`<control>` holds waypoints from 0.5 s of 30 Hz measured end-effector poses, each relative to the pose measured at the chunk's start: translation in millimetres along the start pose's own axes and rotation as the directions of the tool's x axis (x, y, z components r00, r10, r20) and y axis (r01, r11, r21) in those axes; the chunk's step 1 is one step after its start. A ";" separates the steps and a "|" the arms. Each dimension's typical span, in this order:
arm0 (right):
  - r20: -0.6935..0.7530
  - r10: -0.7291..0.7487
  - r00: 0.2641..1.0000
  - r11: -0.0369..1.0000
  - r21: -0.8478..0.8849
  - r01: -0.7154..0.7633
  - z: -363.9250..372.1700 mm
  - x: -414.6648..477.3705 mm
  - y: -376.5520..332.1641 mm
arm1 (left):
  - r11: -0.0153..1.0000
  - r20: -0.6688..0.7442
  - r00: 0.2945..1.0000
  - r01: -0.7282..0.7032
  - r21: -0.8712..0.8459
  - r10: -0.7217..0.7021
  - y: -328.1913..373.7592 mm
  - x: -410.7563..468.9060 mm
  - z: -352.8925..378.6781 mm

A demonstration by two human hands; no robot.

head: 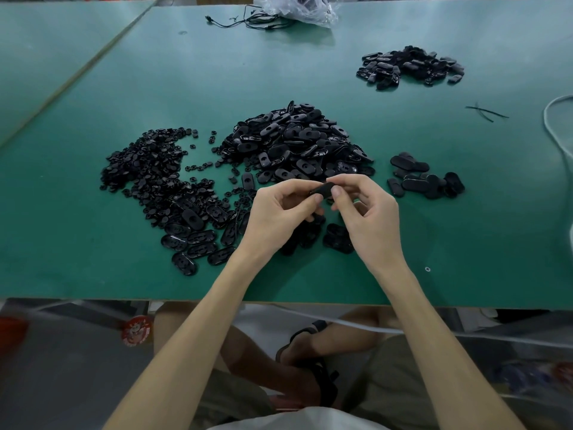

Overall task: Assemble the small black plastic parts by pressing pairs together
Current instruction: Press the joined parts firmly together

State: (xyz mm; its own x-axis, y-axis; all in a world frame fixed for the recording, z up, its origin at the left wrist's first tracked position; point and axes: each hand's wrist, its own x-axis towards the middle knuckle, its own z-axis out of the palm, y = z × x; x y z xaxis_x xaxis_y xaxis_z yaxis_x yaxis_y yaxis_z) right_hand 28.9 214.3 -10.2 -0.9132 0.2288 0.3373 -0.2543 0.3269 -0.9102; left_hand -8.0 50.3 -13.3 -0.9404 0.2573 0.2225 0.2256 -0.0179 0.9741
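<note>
head view: oval black part is held above the bench, mid near edge. fingers of left hand and right hand pinch its opposite ends. its long axis lies roughly parallel to the near edge; which face is up cannot be told. judged progress: far-right pile and right group look done; central oval pile and round-piece pile are left.
</note>
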 end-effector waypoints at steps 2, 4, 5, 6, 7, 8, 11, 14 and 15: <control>-0.016 0.009 1.000 1.000 0.020 -0.009 -0.1 0.1 -0.5 | 1.000 0.006 1.000 0.008 -0.007 -0.007 0.7 0.1 0.1; -0.027 0.015 1.000 0.999 0.029 -0.014 -0.4 0.1 -0.9 | 1.000 0.008 1.000 0.013 -0.024 -0.013 0.8 0.3 0.0; -0.030 0.016 0.999 0.999 0.029 -0.015 -0.6 0.0 -1.1 | 0.999 0.010 1.000 0.012 -0.032 -0.012 0.8 0.4 -0.1; -0.032 0.017 0.999 0.999 0.031 -0.016 -0.7 0.0 -1.3 | 0.999 0.012 1.000 0.010 -0.036 -0.009 0.8 0.4 -0.1; -0.032 0.018 0.999 0.999 0.035 -0.017 -0.8 0.0 -1.5 | 0.999 0.011 1.000 0.009 -0.036 -0.008 0.7 0.5 -0.2; -0.029 0.018 0.999 0.999 0.038 -0.017 -1.0 0.0 -1.7 | 0.999 0.009 1.000 0.008 -0.033 -0.008 0.8 0.5 -0.5; -0.012 0.012 1.000 0.999 0.040 -0.011 -1.2 0.0 -1.5 | 1.000 0.007 1.000 0.001 -0.017 0.000 0.5 0.7 -0.7; -0.001 0.015 1.000 0.999 0.052 -0.015 -1.6 0.6 -0.2 | 1.000 0.009 1.000 -0.007 -0.024 0.007 0.7 0.9 -1.3; 0.002 0.015 1.000 0.998 0.054 -0.015 -1.5 0.8 0.3 | 1.000 0.009 1.000 -0.007 -0.027 0.007 1.0 1.0 -1.4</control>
State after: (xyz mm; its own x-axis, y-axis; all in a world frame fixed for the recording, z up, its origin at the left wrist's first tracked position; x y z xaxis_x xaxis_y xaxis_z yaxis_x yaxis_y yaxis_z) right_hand 28.6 215.9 -9.8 -0.9174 0.2319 0.3233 -0.2576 0.2732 -0.9268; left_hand -9.1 49.2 -12.1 -0.9364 0.2660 0.2290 0.2251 -0.0454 0.9733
